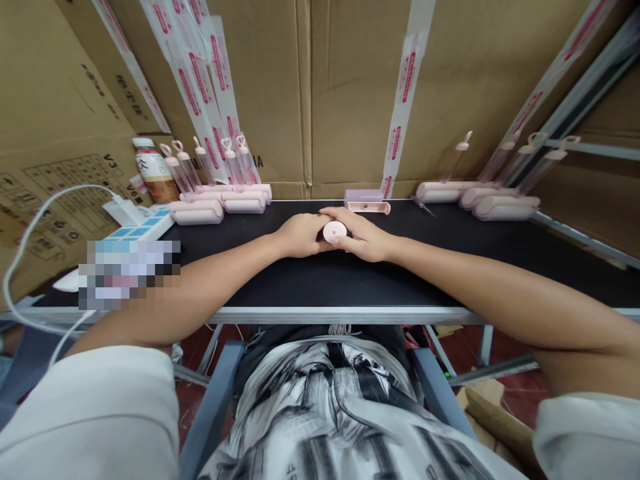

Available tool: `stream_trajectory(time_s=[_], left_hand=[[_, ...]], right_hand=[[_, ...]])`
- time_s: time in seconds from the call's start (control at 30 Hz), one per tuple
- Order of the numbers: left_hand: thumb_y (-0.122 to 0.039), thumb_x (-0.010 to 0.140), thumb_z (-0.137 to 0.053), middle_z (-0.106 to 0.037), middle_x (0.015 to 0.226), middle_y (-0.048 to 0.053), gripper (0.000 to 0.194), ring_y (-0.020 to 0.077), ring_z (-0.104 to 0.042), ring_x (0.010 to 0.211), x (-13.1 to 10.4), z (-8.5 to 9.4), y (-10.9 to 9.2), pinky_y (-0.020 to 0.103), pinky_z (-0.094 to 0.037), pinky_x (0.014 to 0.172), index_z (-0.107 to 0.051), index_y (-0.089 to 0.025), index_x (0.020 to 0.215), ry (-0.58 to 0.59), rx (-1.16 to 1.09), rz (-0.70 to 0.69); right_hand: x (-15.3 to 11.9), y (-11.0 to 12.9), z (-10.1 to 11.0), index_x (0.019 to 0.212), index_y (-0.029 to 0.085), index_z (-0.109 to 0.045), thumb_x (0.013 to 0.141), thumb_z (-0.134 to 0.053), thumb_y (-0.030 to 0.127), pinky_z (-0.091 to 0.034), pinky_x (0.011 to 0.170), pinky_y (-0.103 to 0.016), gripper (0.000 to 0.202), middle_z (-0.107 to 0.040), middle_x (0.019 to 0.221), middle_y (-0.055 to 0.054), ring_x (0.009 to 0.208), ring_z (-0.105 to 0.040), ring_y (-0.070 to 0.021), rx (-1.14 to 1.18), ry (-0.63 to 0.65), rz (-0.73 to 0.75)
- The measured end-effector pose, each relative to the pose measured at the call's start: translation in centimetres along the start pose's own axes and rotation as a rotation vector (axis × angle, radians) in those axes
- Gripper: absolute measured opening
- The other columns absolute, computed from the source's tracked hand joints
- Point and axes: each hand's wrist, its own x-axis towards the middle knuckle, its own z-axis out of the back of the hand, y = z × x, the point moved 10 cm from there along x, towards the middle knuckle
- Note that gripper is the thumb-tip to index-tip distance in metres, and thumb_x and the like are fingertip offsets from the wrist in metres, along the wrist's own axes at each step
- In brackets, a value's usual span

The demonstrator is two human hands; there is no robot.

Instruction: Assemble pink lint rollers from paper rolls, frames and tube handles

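Note:
A round pale pink piece (335, 233) with a small dark hole in its face is held between both hands over the black tabletop (300, 283). My left hand (302, 235) grips it from the left side, fingers curled behind it. From the right, my right hand (364, 235) closes on it, thumb at its lower edge and fingers reaching over toward my left hand. Just behind the hands lie an open pink part (369, 207) and a translucent lilac piece (363, 195).
Pink bases with clear upright tubes stand at the back left (243, 202) and back right (506, 207). A bottle (155, 171), a power strip (145, 227) and white cables are at the left. Cardboard (350, 87) rises behind the table. A small dark tool (425, 207) lies back right.

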Motion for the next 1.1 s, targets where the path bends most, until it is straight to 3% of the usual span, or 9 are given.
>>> stream_trajectory(time_s=[0.47,0.77,1.1], left_hand=[[-0.048,0.097,-0.075,-0.083,0.124,0.015,0.044,0.035,-0.081,0.111,-0.08,-0.09,0.15,0.038,-0.06,0.089,-0.075,-0.017,0.128,0.025,0.022,0.01],[-0.048,0.097,-0.075,-0.083,0.123,0.013,0.043,0.0332,-0.081,0.112,-0.14,-0.12,0.11,0.036,-0.059,0.09,-0.075,-0.018,0.128,0.043,0.009,0.011],[-0.039,0.096,-0.076,-0.084,0.118,0.013,0.035,0.0317,-0.081,0.107,-0.03,-0.38,0.31,0.035,-0.059,0.089,-0.074,-0.015,0.122,0.048,0.013,0.008]], right_hand=[[0.22,0.04,0.09,0.159,0.018,-0.052,0.103,-0.064,0.068,-0.054,0.115,-0.06,0.076,-0.067,0.15,-0.022,0.135,-0.067,-0.0375,-0.021,0.02,-0.012],[0.27,-0.01,0.03,0.161,0.017,-0.051,0.102,-0.064,0.069,-0.051,0.119,-0.063,0.079,-0.063,0.156,-0.024,0.141,-0.064,-0.0402,-0.011,0.066,-0.036],[0.35,0.01,0.0,0.16,0.016,-0.051,0.102,-0.063,0.073,-0.05,0.12,-0.063,0.082,-0.063,0.157,-0.024,0.141,-0.063,-0.04,-0.018,0.091,-0.048]])
